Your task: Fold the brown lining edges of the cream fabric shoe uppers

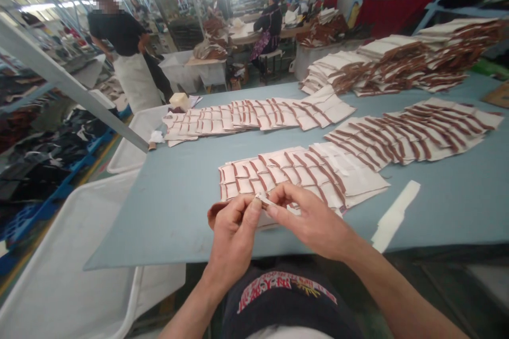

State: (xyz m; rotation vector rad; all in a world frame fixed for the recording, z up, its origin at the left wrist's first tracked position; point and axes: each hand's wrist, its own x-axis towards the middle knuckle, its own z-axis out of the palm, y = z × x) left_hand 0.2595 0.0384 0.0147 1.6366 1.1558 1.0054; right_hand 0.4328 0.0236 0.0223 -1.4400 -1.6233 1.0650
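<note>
My left hand (234,228) and my right hand (308,217) are close together above the table's front edge, both with fingers pinched. Between their fingertips is a small white strip (264,199); its far end is hidden by the fingers. A brown fabric piece (216,213) shows to the left of my left hand, which closes over part of it. Just beyond the hands, a row of overlapping white fabric pieces with brown edges (290,169) lies fanned out on the blue-grey table (175,206).
More fanned pieces (413,135) lie to the right and another row (246,115) farther back. Tall fabric stacks (397,61) stand at the far right. A pale paper strip (396,215) lies near the front edge. White bins (71,254) and a slanted post (75,85) are left. A person (123,37) stands beyond.
</note>
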